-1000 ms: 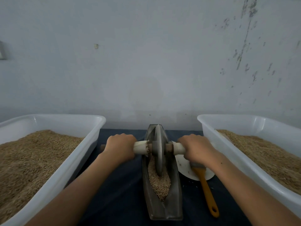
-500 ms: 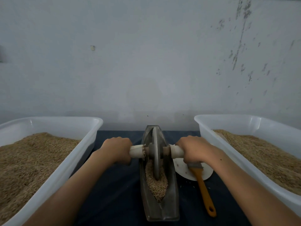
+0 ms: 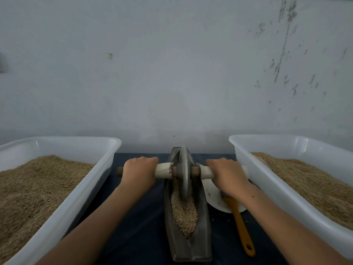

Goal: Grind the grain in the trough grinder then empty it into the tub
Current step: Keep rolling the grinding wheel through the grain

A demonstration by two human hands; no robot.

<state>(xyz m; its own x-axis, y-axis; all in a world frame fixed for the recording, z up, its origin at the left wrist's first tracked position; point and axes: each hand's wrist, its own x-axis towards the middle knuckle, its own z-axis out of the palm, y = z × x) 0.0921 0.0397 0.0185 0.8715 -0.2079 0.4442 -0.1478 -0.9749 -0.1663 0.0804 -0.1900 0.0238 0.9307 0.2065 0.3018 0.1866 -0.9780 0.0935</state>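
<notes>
the trough grinder sits lengthwise on the dark cloth in the middle, narrow metal boat shape, one end toward the person and the other toward the wall. grain fills the near half of the trough channel. the metal wheel stands upright in the trough at its far half, lower edge down in the grain. an axle handle runs crosswise through the wheel, pale sleeves on both sides, dark wooden tip poking out at far left. left hand grips the left side of the handle, fingers wrapped over the top. right hand grips the right side the same way, knuckles up. both forearms reach in from the bottom edge. left tub, white plastic, just beside the cloth on the left, holds a heap of grain. right tub, same kind, also filled with grain. a white plate lies between the grinder and the right tub, partly under the right wrist. an orange-handled brush rests with its head on the plate, handle pointing toward the person. scuffed grey wall behind.
</notes>
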